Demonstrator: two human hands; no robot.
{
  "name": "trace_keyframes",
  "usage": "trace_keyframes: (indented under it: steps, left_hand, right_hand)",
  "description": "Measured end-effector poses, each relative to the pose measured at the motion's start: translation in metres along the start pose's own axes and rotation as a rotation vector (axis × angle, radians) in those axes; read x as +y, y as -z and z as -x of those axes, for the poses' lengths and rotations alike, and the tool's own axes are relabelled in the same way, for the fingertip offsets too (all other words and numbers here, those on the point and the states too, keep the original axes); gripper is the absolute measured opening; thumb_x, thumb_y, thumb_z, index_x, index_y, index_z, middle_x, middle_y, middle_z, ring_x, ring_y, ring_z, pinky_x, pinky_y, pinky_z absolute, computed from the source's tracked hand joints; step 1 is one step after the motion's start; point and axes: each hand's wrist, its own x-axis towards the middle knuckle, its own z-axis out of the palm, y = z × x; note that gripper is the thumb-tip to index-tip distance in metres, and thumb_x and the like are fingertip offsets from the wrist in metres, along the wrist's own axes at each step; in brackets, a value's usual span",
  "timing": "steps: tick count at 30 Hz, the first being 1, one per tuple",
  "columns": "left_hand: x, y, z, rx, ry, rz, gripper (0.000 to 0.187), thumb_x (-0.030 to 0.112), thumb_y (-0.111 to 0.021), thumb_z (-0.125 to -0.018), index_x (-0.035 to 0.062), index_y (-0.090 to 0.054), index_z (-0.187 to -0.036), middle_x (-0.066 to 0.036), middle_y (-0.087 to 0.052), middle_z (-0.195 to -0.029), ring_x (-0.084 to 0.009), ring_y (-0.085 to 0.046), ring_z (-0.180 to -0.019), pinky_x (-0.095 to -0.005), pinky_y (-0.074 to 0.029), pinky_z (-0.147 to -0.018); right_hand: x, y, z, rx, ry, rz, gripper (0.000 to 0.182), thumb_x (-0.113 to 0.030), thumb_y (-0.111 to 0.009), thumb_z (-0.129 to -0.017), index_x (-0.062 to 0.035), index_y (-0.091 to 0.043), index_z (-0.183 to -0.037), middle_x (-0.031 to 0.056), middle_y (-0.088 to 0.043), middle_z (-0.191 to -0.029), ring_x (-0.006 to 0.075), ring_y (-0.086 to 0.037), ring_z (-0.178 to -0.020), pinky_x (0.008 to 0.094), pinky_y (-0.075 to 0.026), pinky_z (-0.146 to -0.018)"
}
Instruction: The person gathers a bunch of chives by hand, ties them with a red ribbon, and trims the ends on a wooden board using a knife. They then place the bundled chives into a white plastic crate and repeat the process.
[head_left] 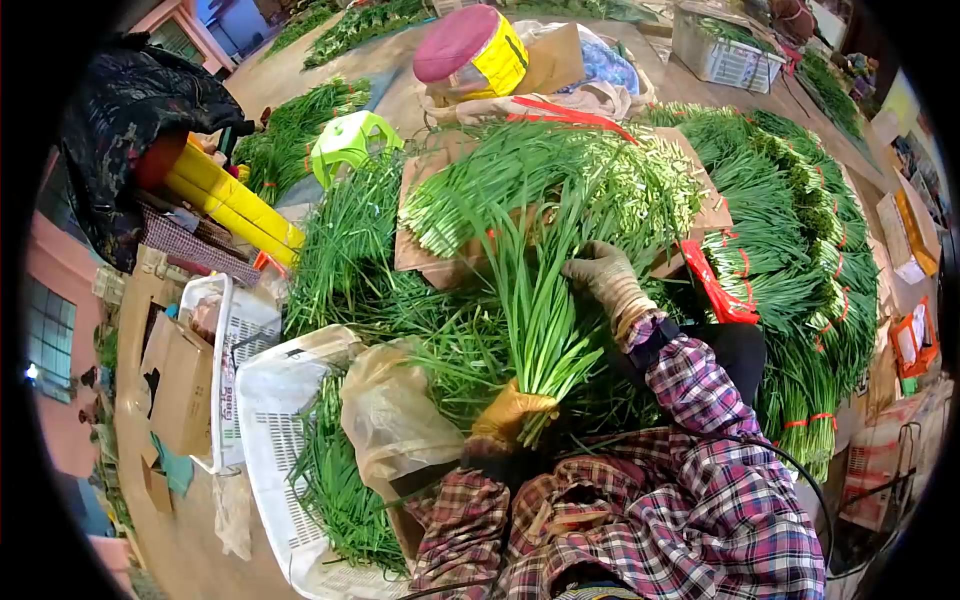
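My left hand [512, 412], in an orange glove, is closed around the pale stem ends of a bunch of garlic chives [545, 330]. The bunch stands nearly upright, its green leaves fanning away from me. At the right edge of those leaves is my right hand [608, 282], in a greyish glove, with fingers drawn together; whatever is between the fingertips is hidden. Beyond the bunch, more cut chives [530, 170] lie on a cardboard sheet [430, 170], stem ends mostly toward the right. Loose chives [400, 310] are heaped below the cardboard.
At lower left a white plastic basket [262, 440] holds chives and a clear plastic bag [385, 400]. Bundles tied with red bands [780, 270] are piled at right. Red ties [712, 285] lie beside the cardboard. A green stool [350, 140] and a yellow-sided round seat [485, 55] stand farther off.
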Motion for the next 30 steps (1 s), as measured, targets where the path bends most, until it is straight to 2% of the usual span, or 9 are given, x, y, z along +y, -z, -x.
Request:
trace_keyframes:
  steps: [5, 7, 11, 16, 19, 22, 25, 29, 30]
  left_hand:
    - [0.006, -0.008, 0.004, 0.046, 0.007, 0.036, 0.033, 0.007, -0.072, -0.073, 0.0010, -0.058, -0.102, -0.009, -0.064, -0.079, -0.0180, -0.062, -0.065, -0.0295, -0.053, -0.059]
    - [0.006, -0.005, 0.001, 0.051, -0.034, -0.043, 0.023, 0.009, -0.068, -0.076, 0.0002, -0.060, -0.095, -0.009, -0.064, -0.075, -0.0177, -0.062, -0.065, -0.0284, -0.051, -0.058]
    - [0.003, -0.008, -0.011, -0.040, -0.002, 0.022, 0.018, 0.010, -0.066, -0.077, 0.0006, -0.059, -0.091, -0.009, -0.062, -0.074, -0.0179, -0.062, -0.066, -0.0278, -0.050, -0.059]
    - [-0.004, 0.002, -0.012, -0.086, 0.058, 0.130, 0.037, 0.007, -0.070, -0.076, 0.0037, -0.052, -0.108, -0.009, -0.060, -0.085, -0.0200, -0.063, -0.071, -0.0310, -0.053, -0.058]
    - [0.005, -0.006, -0.017, -0.088, -0.082, -0.085, 0.028, 0.006, -0.070, -0.076, -0.0005, -0.056, -0.100, -0.009, -0.061, -0.081, -0.0209, -0.064, -0.068, -0.0298, -0.054, -0.056]
    - [0.006, -0.006, -0.013, -0.002, 0.056, 0.148, 0.045, 0.006, -0.075, -0.069, -0.0009, -0.051, -0.106, -0.010, -0.061, -0.079, -0.0204, -0.063, -0.064, -0.0315, -0.053, -0.054]
    - [0.009, -0.011, -0.006, 0.060, 0.064, 0.198, 0.047, 0.003, -0.071, -0.070, -0.0009, -0.048, -0.110, -0.011, -0.060, -0.081, -0.0208, -0.062, -0.063, -0.0311, -0.053, -0.055]
    - [0.016, -0.019, -0.001, 0.045, 0.049, 0.174, 0.045, 0.001, -0.069, -0.070, 0.0001, -0.049, -0.111, -0.010, -0.059, -0.085, -0.0202, -0.062, -0.065, -0.0300, -0.053, -0.057]
    - [0.015, -0.020, -0.001, 0.051, 0.047, 0.184, 0.045, 0.001, -0.069, -0.071, 0.0004, -0.049, -0.111, -0.010, -0.059, -0.086, -0.0200, -0.061, -0.066, -0.0297, -0.053, -0.058]
  right_hand:
    - [-0.023, 0.007, 0.041, -0.036, -0.002, -0.239, 0.020, -0.013, -0.069, -0.074, -0.0037, -0.063, -0.091, 0.0054, -0.062, -0.076, 0.0140, -0.058, -0.070, 0.0267, -0.047, -0.054]
    - [-0.036, -0.003, 0.082, 0.220, 0.873, 0.343, 0.016, -0.013, -0.066, -0.077, -0.0096, -0.064, -0.092, 0.0041, -0.063, -0.078, 0.0162, -0.059, -0.068, 0.0293, -0.048, -0.055]
    - [-0.002, -0.065, 0.156, -0.479, 1.401, 0.795, 0.016, -0.014, -0.060, -0.071, -0.0136, -0.062, -0.087, 0.0035, -0.062, -0.084, 0.0191, -0.061, -0.071, 0.0311, -0.049, -0.053]
    - [-0.028, -0.121, 0.200, -0.754, 1.353, 0.735, 0.009, -0.018, -0.059, -0.072, -0.0097, -0.060, -0.072, -0.0007, -0.055, -0.061, 0.0188, -0.058, -0.061, 0.0326, -0.048, -0.051]
    - [-0.012, -0.139, 0.220, -1.007, 1.304, 0.864, 0.009, -0.015, -0.057, -0.073, -0.0124, -0.063, -0.080, 0.0026, -0.059, -0.074, 0.0222, -0.060, -0.072, 0.0356, -0.048, -0.054]
    - [0.023, -0.133, 0.185, -0.507, 1.486, 0.348, 0.012, -0.020, -0.057, -0.073, -0.0146, -0.060, -0.083, 0.0027, -0.056, -0.074, 0.0222, -0.056, -0.067, 0.0369, -0.046, -0.053]
    - [-0.073, -0.096, 0.159, -0.727, 1.086, 0.694, 0.013, -0.020, -0.058, -0.078, -0.0130, -0.061, -0.089, 0.0088, -0.062, -0.084, 0.0263, -0.061, -0.071, 0.0365, -0.049, -0.059]
    - [-0.116, -0.113, 0.110, -0.722, 1.024, 0.273, 0.015, -0.011, -0.067, -0.073, -0.0062, -0.067, -0.087, 0.0077, -0.063, -0.079, 0.0201, -0.061, -0.068, 0.0308, -0.049, -0.060]
    - [-0.145, -0.118, 0.110, -0.842, 0.737, 0.406, 0.015, -0.012, -0.066, -0.074, -0.0053, -0.067, -0.088, 0.0070, -0.063, -0.078, 0.0168, -0.060, -0.067, 0.0291, -0.049, -0.059]
